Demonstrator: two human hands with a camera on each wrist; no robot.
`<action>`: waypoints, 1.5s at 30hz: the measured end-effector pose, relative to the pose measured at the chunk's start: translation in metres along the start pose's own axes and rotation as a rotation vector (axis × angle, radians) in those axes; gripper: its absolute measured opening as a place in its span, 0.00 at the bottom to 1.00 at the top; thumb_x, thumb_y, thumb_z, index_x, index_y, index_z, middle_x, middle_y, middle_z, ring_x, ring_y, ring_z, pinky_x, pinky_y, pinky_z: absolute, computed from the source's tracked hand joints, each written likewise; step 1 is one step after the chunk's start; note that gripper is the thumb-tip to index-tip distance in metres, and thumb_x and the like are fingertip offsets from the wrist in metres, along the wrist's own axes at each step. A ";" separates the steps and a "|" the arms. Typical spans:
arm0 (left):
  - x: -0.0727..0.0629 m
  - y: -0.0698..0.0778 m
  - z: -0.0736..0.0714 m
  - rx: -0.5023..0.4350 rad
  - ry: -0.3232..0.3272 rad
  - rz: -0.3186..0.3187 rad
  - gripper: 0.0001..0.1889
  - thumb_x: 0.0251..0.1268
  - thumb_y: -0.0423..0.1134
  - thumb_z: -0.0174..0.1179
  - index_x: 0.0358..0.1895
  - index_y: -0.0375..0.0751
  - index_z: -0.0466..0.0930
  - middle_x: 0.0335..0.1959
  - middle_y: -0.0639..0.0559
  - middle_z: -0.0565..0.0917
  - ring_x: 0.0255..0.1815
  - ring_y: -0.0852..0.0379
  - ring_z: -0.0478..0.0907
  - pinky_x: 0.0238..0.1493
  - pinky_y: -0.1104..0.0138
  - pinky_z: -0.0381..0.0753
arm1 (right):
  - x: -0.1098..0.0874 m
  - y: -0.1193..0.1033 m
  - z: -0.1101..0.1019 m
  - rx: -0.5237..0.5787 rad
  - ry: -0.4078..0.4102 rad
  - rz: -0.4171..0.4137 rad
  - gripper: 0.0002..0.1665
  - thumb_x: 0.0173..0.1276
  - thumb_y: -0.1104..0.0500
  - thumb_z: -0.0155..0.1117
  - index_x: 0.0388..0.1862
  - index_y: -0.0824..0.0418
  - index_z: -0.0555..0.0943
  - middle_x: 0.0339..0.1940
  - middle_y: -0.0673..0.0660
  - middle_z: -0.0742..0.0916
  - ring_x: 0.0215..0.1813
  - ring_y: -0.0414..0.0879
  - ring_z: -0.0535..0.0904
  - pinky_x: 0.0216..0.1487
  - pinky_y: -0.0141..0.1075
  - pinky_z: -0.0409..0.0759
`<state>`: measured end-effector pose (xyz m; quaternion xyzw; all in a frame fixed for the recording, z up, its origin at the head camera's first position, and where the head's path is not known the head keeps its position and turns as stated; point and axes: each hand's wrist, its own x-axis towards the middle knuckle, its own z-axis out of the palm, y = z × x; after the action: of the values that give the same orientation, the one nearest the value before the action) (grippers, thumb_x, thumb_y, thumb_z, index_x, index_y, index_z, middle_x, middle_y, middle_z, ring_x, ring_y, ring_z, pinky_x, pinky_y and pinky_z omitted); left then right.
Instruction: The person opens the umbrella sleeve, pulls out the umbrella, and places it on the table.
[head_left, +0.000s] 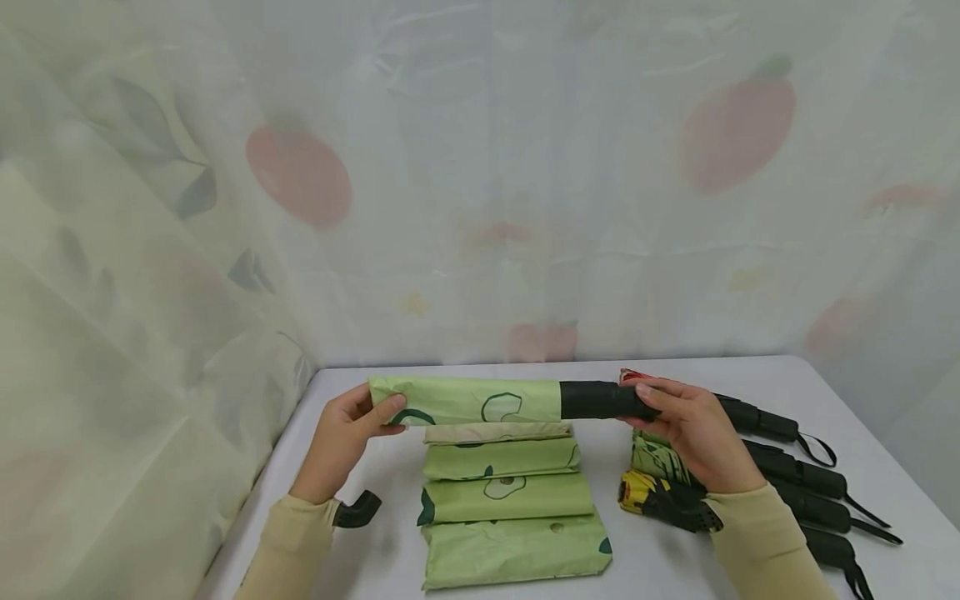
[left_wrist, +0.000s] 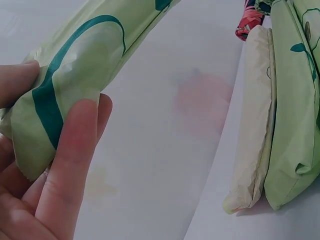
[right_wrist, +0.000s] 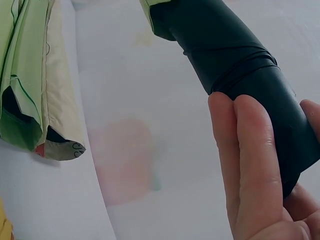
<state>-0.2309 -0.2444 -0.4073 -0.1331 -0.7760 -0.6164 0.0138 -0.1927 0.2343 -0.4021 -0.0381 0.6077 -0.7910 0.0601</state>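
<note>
left hand [head_left: 347, 433] fingers curled round green avocado-print sleeved folding umbrella [head_left: 465, 401] tip | right hand [head_left: 693, 433] fingers clamp its black handle [head_left: 603, 401] | keep it level, grip firm

Both hands raised, apart: left hand [head_left: 347, 433] fingers curled, gripping; right hand [head_left: 693, 433] apparently likewise.

A pale grey, round-cornered table [head_left: 750, 371] stands against a translucent white curtain [head_left: 480, 183] printed with faded red fruits and grey-green leaves, softly and evenly lit.

makeshift booth | fruit-print curtain [head_left: 480, 183] backdrop | white table [head_left: 750, 375]
</note>
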 end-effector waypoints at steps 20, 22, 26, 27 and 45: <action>0.003 -0.004 -0.008 -0.020 0.068 -0.018 0.18 0.78 0.46 0.69 0.60 0.37 0.86 0.48 0.48 0.90 0.49 0.50 0.91 0.53 0.56 0.95 | -0.002 -0.003 -0.007 0.008 -0.007 -0.022 0.13 0.86 0.60 0.61 0.57 0.54 0.91 0.60 0.46 0.89 0.59 0.41 0.90 0.60 0.41 0.92; 0.003 -0.005 -0.009 -0.020 0.066 -0.019 0.19 0.78 0.46 0.69 0.60 0.37 0.86 0.48 0.48 0.90 0.49 0.50 0.91 0.54 0.55 0.95 | -0.002 -0.003 -0.008 0.009 -0.006 -0.024 0.13 0.86 0.60 0.61 0.57 0.54 0.91 0.59 0.46 0.89 0.59 0.41 0.90 0.61 0.41 0.92; 0.003 -0.005 -0.010 -0.018 0.063 -0.012 0.18 0.78 0.46 0.69 0.60 0.37 0.85 0.48 0.47 0.90 0.50 0.50 0.91 0.54 0.55 0.95 | -0.001 -0.003 -0.009 -0.001 -0.006 -0.026 0.13 0.86 0.60 0.61 0.57 0.54 0.91 0.58 0.46 0.90 0.58 0.41 0.90 0.60 0.40 0.92; 0.003 -0.005 -0.011 -0.018 0.064 -0.011 0.18 0.78 0.46 0.69 0.60 0.37 0.85 0.48 0.47 0.90 0.50 0.50 0.91 0.54 0.55 0.95 | -0.001 -0.003 -0.009 -0.003 -0.007 -0.028 0.13 0.86 0.60 0.61 0.57 0.55 0.91 0.58 0.46 0.90 0.57 0.41 0.91 0.60 0.40 0.92; 0.001 -0.002 -0.013 -0.024 0.085 -0.014 0.19 0.79 0.45 0.69 0.60 0.35 0.85 0.48 0.49 0.89 0.49 0.51 0.90 0.55 0.55 0.95 | -0.002 -0.004 -0.014 0.015 -0.030 -0.076 0.15 0.86 0.61 0.59 0.61 0.61 0.89 0.62 0.48 0.88 0.60 0.43 0.90 0.59 0.39 0.92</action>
<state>-0.2345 -0.2572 -0.4053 -0.1015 -0.7682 -0.6307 0.0409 -0.1925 0.2491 -0.4016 -0.0724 0.5990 -0.7965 0.0394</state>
